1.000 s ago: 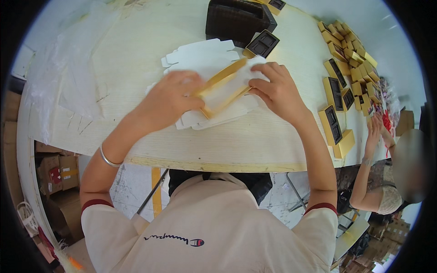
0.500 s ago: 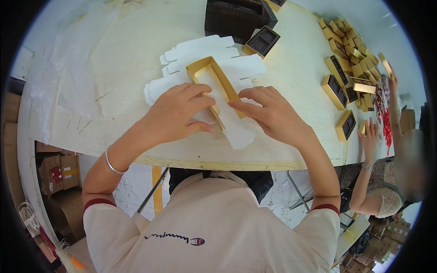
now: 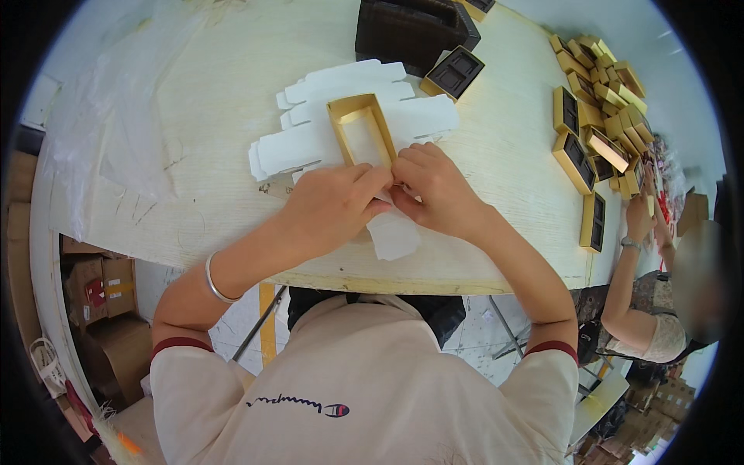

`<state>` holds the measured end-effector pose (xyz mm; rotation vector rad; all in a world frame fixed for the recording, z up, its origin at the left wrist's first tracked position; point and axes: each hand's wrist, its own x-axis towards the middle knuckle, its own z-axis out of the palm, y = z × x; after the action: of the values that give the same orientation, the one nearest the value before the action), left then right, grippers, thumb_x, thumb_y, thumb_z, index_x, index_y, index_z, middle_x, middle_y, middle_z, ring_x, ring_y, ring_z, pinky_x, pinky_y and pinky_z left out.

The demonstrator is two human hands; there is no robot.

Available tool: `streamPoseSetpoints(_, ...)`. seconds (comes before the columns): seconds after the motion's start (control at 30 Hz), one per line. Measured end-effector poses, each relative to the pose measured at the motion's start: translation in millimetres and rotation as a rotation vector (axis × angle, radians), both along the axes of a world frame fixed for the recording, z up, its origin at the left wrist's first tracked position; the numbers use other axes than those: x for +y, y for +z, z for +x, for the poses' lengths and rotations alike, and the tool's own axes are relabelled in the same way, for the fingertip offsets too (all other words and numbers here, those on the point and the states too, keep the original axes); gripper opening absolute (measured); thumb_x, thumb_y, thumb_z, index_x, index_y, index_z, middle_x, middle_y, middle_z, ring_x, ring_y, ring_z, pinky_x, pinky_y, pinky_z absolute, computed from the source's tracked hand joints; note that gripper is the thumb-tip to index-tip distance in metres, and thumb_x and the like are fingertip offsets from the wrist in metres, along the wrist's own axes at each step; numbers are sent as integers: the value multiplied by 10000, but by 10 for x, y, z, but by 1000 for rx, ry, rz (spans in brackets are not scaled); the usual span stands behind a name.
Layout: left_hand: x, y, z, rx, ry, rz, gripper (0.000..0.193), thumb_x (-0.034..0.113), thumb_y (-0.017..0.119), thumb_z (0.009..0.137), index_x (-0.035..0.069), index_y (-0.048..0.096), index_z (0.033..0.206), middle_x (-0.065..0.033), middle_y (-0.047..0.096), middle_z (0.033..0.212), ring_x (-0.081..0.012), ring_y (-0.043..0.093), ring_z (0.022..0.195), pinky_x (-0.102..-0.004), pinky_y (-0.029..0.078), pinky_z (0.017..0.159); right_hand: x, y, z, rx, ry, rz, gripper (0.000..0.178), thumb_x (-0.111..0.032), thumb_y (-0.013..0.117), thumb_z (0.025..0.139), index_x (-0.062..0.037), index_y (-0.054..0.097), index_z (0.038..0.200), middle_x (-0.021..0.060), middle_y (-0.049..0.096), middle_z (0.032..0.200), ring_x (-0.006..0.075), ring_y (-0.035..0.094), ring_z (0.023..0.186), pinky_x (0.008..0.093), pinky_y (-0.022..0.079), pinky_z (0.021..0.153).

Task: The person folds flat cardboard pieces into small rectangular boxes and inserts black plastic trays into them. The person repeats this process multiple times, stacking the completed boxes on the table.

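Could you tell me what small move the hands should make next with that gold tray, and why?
Probably press the near end down flat. Both hands, left hand and right hand, pinch the near end of the open gold tray, which lies on the white card blanks; its far end looks already formed.

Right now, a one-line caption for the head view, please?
Both hands, left hand and right hand, press the near end of a gold tray over white card blanks.

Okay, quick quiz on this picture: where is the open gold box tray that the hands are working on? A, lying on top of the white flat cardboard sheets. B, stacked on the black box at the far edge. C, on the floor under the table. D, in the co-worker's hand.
A: the gold box tray lies on the white cardboard sheets, with the left hand and right hand at its near end.
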<state>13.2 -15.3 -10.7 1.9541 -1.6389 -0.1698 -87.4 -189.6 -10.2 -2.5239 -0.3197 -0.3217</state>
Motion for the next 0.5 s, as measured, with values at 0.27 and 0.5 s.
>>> streamPoseSetpoints(0.27,32,-17,-61,122,82,10,226,99,627,859,76,522,1058,-87,629,841,-274,634,701,-352,486,581,79,-50,-103,114,-114,394,118,41,625,790,-12,538,851,132,608,765,294,578,699,367,456,612)
streamPoseSetpoints(0.5,41,-82,49,14,18,-28,92,113,623,857,49,584,909,-90,583,824,-298,609,671,-370,495,560,126,37,-120,288,-154,402,225,33,644,788,-43,548,977,108,591,842,224,573,754,322,461,669)
